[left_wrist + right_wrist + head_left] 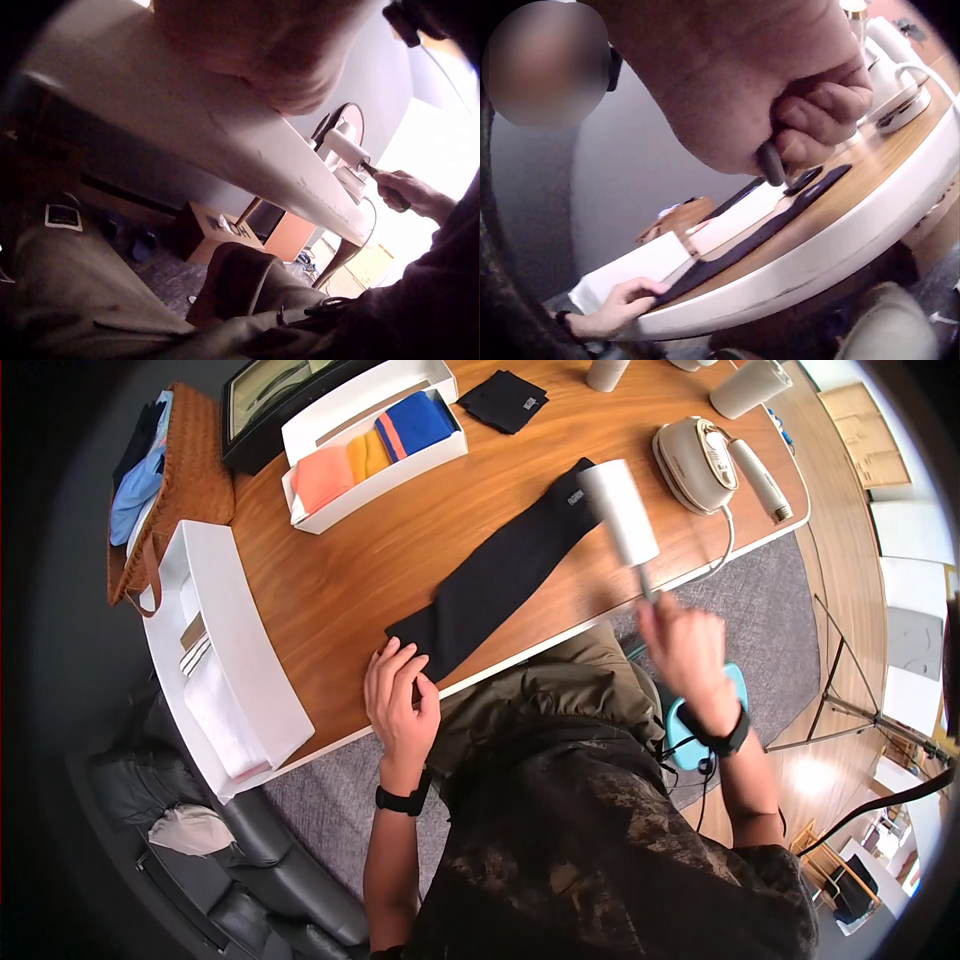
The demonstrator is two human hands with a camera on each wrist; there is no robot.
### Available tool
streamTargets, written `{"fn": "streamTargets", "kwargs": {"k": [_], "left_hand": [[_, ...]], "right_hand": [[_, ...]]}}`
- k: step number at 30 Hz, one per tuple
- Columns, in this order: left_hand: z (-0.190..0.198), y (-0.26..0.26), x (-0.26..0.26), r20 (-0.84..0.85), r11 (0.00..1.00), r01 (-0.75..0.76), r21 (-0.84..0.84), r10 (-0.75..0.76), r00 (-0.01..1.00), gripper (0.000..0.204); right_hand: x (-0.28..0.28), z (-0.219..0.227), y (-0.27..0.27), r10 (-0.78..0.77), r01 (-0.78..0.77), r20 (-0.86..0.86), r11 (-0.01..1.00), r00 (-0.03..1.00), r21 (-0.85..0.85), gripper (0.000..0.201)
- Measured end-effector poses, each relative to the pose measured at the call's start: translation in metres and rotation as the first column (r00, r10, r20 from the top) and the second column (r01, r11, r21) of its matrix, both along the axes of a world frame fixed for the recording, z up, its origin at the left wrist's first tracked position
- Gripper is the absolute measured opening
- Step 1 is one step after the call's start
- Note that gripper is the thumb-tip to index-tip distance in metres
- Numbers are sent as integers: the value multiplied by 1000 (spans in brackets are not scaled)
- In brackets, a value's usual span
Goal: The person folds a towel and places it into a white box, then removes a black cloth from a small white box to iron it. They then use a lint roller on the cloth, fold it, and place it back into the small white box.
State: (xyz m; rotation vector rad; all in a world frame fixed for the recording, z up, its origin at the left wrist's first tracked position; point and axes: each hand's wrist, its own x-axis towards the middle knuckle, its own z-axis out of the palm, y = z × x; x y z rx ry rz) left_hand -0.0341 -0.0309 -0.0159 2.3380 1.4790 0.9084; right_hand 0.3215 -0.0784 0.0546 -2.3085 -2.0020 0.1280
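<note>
A long black sock (500, 575) lies flat and diagonally on the wooden table. The left hand (402, 700) rests on its near end at the table's edge, fingers spread loosely; in the right wrist view that hand (622, 304) touches the end of the sock (757, 232). Held up by its dark handle in the right hand (690, 655), a white lint roller (622, 510) is over the sock's far end, slightly blurred. In the right wrist view the fingers of the right hand (810, 120) are curled round the handle (770, 163).
Behind the sock stands a white box (385, 488) with folded coloured socks, beside folded black fabric (503, 401). A long white box (255, 650) holding white socks is at the left, near a wicker basket (190, 460). A white steamer (695, 465) with a cord stands at the right.
</note>
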Motion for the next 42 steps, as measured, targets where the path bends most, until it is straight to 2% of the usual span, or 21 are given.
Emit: {"fn": "streamTargets", "kwargs": {"k": [3,5,9,11,12,16,19,21,22,25,27,29,31,32,33,35,36,37,38,39,42], "left_hand": [[-3,0,1,-10,1000,0,12,0,1000,21],[-4,1,0,-23,1000,5,21,-5,1000,21],[-2,0,-1,22,1000,2,-22,-1,1000,22],[-3,0,0,25,1000,7,-15,-7,1000,21],[-3,0,0,19,1000,2,-17,-2,1000,21],[-3,0,1,5,1000,3,-8,-3,1000,22],[-3,1,-1,9,1000,15,-6,-15,1000,24],[3,4,0,40,999,34,4,-34,999,26],[5,7,1,38,999,42,0,-42,998,26],[14,17,1,206,988,-2,-157,35,978,24],[14,28,-3,303,960,-22,-278,110,947,22],[14,38,-7,330,975,12,-223,64,942,20],[20,42,-5,560,913,131,-387,119,820,19],[23,43,-5,550,902,188,-390,64,833,19],[23,44,-4,547,903,184,-389,66,835,19],[23,47,-1,421,817,185,-547,77,904,20],[27,51,1,347,823,192,-535,7,938,23],[33,53,4,345,822,193,-536,5,939,23],[42,56,6,256,813,195,-549,-59,965,23],[56,57,10,162,802,195,-565,-123,979,23],[72,66,18,31,807,204,-554,-225,974,25]], "right_hand": [[-65,5,-10,182,-185,-259,983,949,10,38],[-94,-1,-11,268,-316,-374,946,888,-71,38],[-106,-15,-15,329,-388,-369,917,869,-96,38],[-87,-20,-11,233,-284,-281,946,931,-155,38],[-73,-24,-9,204,-234,-234,966,951,-106,40],[-5,-19,4,-55,45,-69,990,996,-134,44],[24,-12,0,-152,151,-62,988,986,-16,46],[18,-8,-11,-156,157,-83,988,984,6,44],[7,-6,-17,-93,92,-161,996,983,-14,43],[-36,4,-27,139,-157,-347,987,927,-24,38],[-56,-7,-26,278,-308,-370,951,887,-24,38],[-70,-16,-24,336,-372,-397,928,854,-15,40],[-74,-25,-24,391,-421,-340,907,855,-15,39],[-74,-26,-24,393,-422,-342,907,854,-11,39],[-73,-26,-25,424,-444,-315,896,849,10,38],[-75,-27,-29,458,-471,-294,881,839,30,38],[-78,-27,-33,476,-489,-285,872,832,25,37],[-80,-26,-37,490,-504,-273,864,828,22,37],[-85,-27,-42,529,-550,-263,835,807,-6,37],[-89,-26,-48,551,-584,-316,812,772,-10,39],[-95,-23,-55,609,-646,-393,762,689,49,38]]}}
